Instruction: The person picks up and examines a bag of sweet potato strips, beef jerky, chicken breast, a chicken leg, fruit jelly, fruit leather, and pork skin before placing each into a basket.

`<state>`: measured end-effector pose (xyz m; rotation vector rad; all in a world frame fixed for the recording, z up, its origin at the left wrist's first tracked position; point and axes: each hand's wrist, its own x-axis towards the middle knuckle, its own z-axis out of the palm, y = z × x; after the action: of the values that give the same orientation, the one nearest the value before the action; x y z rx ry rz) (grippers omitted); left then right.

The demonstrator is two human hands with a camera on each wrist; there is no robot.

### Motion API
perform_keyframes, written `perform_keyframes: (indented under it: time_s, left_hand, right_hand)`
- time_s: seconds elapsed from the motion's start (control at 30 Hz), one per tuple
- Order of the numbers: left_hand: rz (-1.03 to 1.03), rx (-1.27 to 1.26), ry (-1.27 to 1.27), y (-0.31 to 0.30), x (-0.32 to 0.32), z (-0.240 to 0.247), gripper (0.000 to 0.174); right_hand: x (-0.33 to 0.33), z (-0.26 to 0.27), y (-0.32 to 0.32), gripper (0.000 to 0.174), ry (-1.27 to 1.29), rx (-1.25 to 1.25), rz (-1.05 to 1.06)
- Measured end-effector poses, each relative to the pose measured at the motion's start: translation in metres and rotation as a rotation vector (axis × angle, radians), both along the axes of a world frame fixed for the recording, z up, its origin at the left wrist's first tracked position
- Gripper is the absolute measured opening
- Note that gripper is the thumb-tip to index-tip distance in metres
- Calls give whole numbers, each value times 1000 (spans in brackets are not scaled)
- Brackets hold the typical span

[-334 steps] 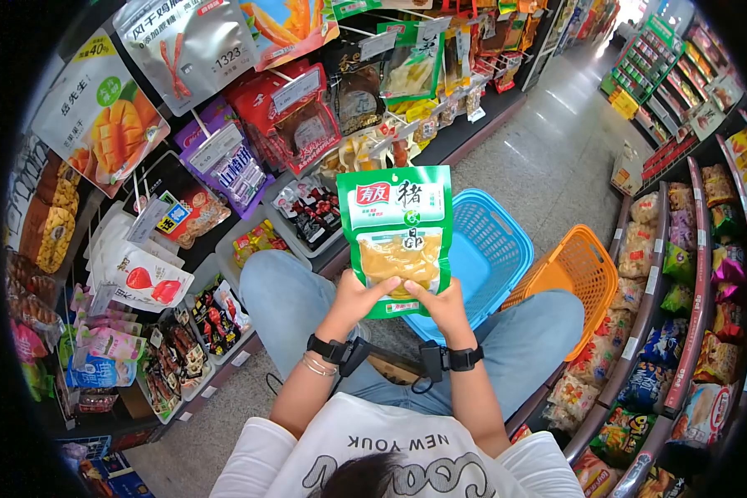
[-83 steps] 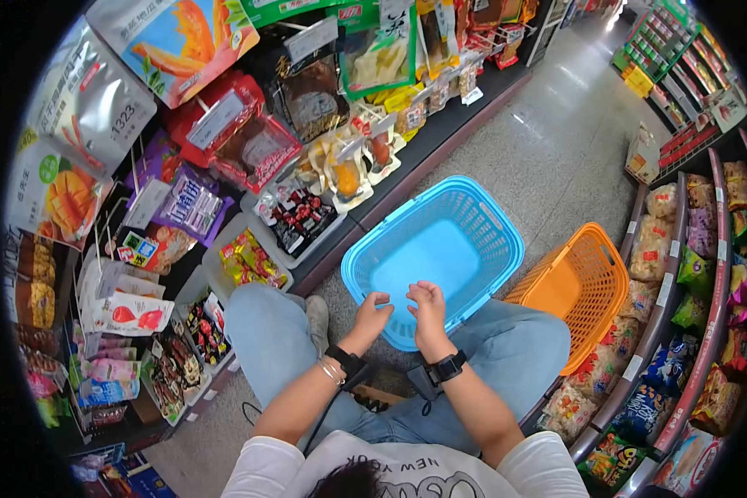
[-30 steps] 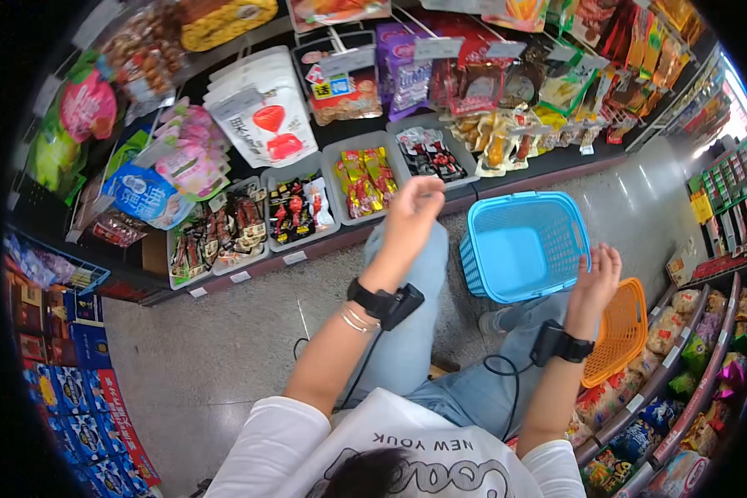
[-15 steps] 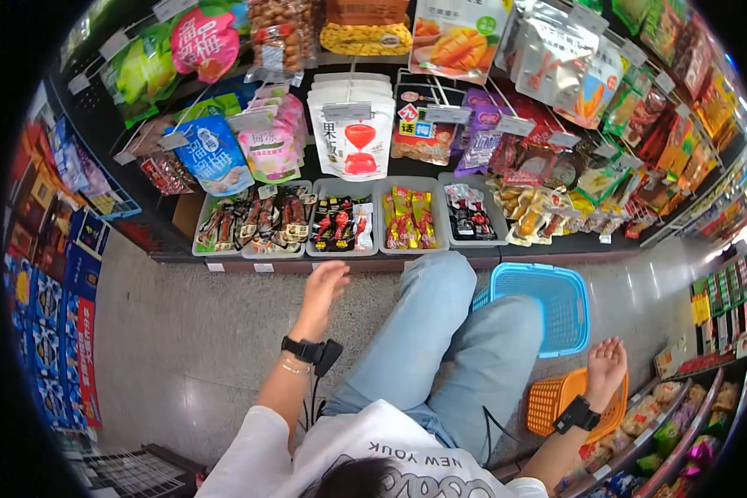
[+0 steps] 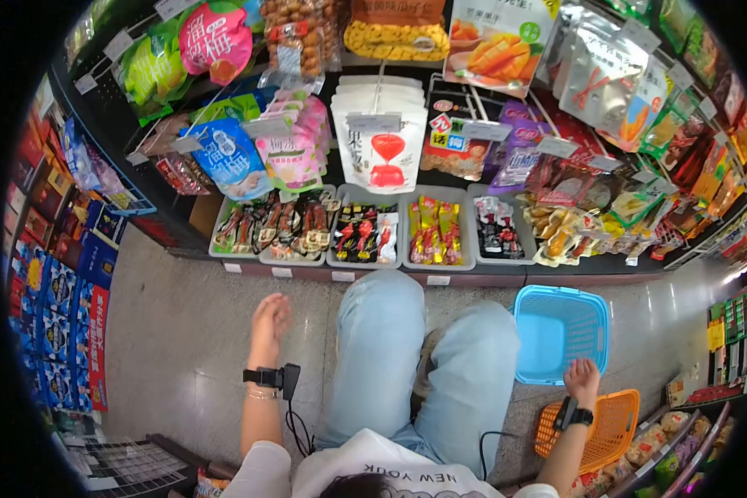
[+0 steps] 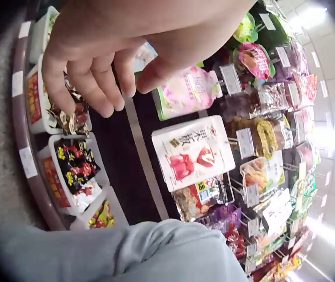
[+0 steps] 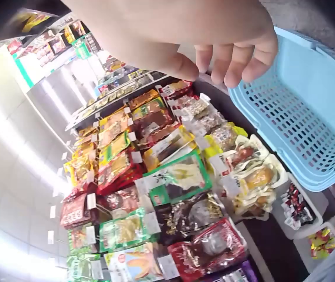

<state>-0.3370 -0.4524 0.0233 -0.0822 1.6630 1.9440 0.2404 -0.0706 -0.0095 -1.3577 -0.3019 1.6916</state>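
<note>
Before the row of trays [image 5: 368, 259], head view: a person sits with jeans-clad knees [image 5: 382, 332] pointing towards it.
Left hand [image 5: 271, 325], head view: over the floor [image 5: 191, 332], on the person's side of the trays' left half; fingers loosely bent, holding nothing.
Right hand [image 5: 582, 379], head view: farther right than the trays and nearer the person; fingers loosely curled, empty.
Blue basket [image 5: 548, 328], head view: on the floor, near the trays' right end; the right hand overlaps its near rim, touch cannot be told.
Orange basket [image 5: 614, 432], head view: farther from the trays than the blue one.
White pouches [image 5: 379, 141], head view: hanging above the trays' middle.
Left fingers, left wrist view: slightly spread and bent, gripping nothing, overlapping one end of the tray row in view.
Right fingers, right wrist view: bent, side by side, holding nothing; the blue basket lies beside the trays.
Packets [image 7: 176, 179], right wrist view: green-edged, red and yellow, hanging higher than the trays.
</note>
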Motion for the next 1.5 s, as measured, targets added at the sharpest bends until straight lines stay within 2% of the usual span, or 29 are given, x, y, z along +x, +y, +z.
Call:
perform_keyframes:
  time_s: [0.13, 0.27, 0.37, 0.4, 0.5, 0.6, 0.7, 0.77, 0.83, 0.87, 0.97, 1.03, 1.07, 1.1, 1.17, 1.2, 1.33, 1.5]
  left_hand:
    - [62, 33, 1, -20, -9, 23, 26]
    - [125, 32, 55, -60, -10, 36, 26]
    - [199, 9, 67, -94, -10, 38, 26]
    - [229, -2, 65, -106, -8, 38, 26]
    - [309, -17, 59, -138, 4, 47, 26]
    - [363, 24, 60, -175, 11, 40, 28]
    - [413, 57, 65, -203, 20, 32, 28]
    - [448, 58, 55, -213, 27, 30, 28]
    - [471, 62, 50, -218, 33, 26, 28]
    - [478, 62, 51, -220, 35, 24, 28]
    - [487, 37, 29, -216, 40, 21, 29]
    - [471, 29, 12, -208, 39, 17, 29]
    - [452, 31, 5, -205, 37, 12, 29]
    - [433, 34, 1, -200, 34, 10, 29]
    - [398, 19, -2, -185, 30, 12, 29]
    - [378, 11, -1, -176, 26, 14, 28]
    - [254, -61, 30, -128, 16, 28, 30]
    - [144, -72, 39, -64, 11, 46, 24]
  right_hand:
    - [-71, -34, 22, 51, -11, -91, 269]
    - [-116, -95, 33, 59, -258, -97, 563]
    - [-147, -95, 17, 62, -519, -23, 739]
    - [-162, -88, 11, 66, -605, -94, 696]
    - [-168, -116, 18, 65, -575, -87, 726]
    - [-176, -121, 17, 65, -644, -5, 734]
    - [-195, -134, 13, 65, -620, -37, 710]
    - [-204, -132, 14, 61, -622, -15, 812]
    - [-223, -95, -7, 58, -600, 19, 911]
    - [-231, -95, -14, 53, -594, 37, 932]
    - [-253, -84, -35, 47, -468, 62, 997]
    - [-258, -108, -37, 52, -300, 59, 1059]
    - [-259, -116, -36, 54, -264, 30, 1088]
    - [-265, -95, -40, 49, -306, -119, 1180]
    - [-261, -100, -44, 48, -248, -137, 1146]
    - [-251, -131, -36, 49, -159, -75, 1077]
    - [-236, -97, -38, 44, -158, -219, 1045]
    - [-224, -82, -33, 39, -130, -195, 1011]
